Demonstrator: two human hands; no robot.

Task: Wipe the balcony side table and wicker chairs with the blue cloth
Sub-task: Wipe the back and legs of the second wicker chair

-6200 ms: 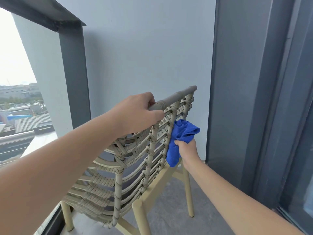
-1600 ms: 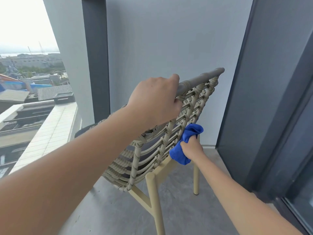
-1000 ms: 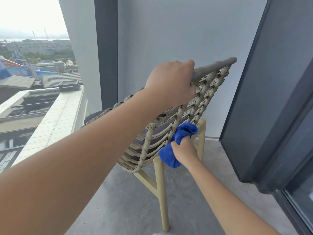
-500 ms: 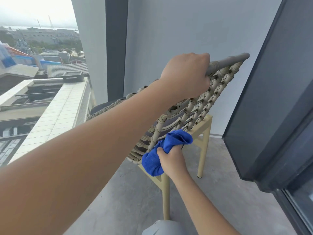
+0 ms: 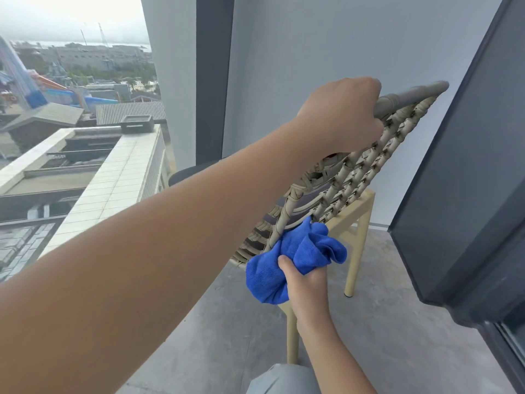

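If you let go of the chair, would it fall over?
Probably it would move. The chair looks tipped, with the left hand gripping its top rail, so it likely rocks back onto its legs rather than falling. It seems fairly light, since one hand holds it tilted. The woven back looks stiff: it keeps its shape under the cloth in the right hand.

Colours here: bright blue terry cloth bunched against the beige-and-tan woven wicker chair back, which has a plain grey top rail, pale yellow legs, and mottled grey concrete floor under it.
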